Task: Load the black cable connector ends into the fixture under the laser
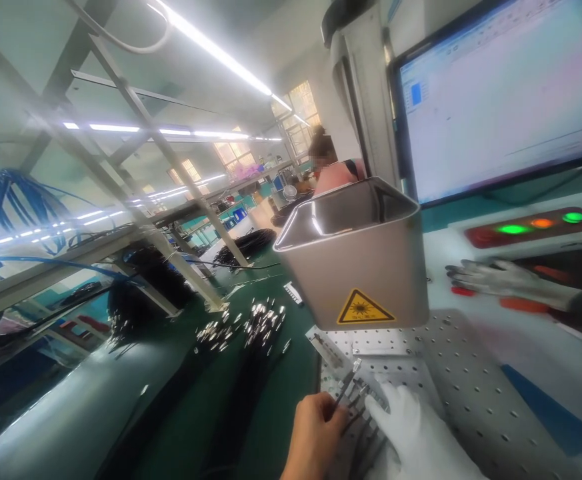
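My bare left hand pinches a black cable between thumb and fingers, its metal connector end pointing up and away from me. Close beside it, my right hand wears a white glove and is closed around several more cables; the glove partly hides its grip. The connector ends lie just above a small metal fixture on a perforated metal plate. Over the fixture hangs a metal hood bearing a yellow triangular laser warning label.
Cable bundles with shiny connectors lie on the green table at left. At right are a grey work glove, a panel with lit buttons and a monitor. A metal shelf frame stands left; a person is beyond.
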`<action>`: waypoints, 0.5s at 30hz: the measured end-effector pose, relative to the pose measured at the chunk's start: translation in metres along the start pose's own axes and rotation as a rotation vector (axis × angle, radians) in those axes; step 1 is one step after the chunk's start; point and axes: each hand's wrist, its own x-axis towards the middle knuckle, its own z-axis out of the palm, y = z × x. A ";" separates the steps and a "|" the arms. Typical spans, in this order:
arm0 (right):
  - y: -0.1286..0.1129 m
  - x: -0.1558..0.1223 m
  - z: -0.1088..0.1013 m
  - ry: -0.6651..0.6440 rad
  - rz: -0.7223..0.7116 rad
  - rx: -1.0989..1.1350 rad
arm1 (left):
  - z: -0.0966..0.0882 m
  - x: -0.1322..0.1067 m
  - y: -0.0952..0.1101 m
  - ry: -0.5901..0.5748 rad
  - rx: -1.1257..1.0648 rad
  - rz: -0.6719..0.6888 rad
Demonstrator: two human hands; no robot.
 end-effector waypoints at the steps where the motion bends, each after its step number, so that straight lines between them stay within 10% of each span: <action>1: 0.000 -0.003 -0.004 0.006 -0.016 -0.015 | -0.002 -0.001 0.004 -0.012 0.035 -0.017; 15: 0.000 0.011 -0.035 -0.061 -0.141 -0.009 | -0.018 -0.002 0.020 -0.140 0.278 -0.011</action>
